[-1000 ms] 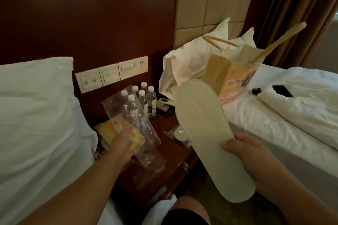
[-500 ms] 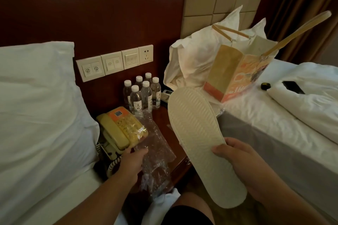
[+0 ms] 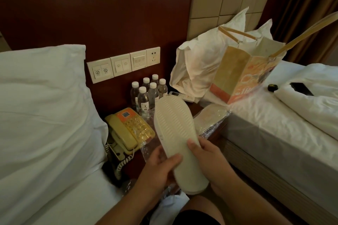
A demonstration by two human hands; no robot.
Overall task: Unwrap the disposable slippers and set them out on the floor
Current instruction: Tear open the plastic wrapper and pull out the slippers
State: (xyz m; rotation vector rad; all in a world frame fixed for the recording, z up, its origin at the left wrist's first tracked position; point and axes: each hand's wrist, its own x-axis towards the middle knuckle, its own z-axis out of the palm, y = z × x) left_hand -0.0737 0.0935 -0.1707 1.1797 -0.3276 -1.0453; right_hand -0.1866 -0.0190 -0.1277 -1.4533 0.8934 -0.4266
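The left hand (image 3: 161, 167) grips the slipper (image 3: 173, 129) near its heel end, with the thumb on the ribbed sole and the other fingers hidden under it. The right hand (image 3: 208, 160) holds the opposite edge the same way. The slipper is in the air, sole up, just right of the phone (image 3: 126, 129). A clear wrapper (image 3: 148, 149) lies between the phone and the left hand. Farther right of the phone lies a second slipper (image 3: 212, 115), in plastic. Bottles (image 3: 148, 93) stand behind the phone.
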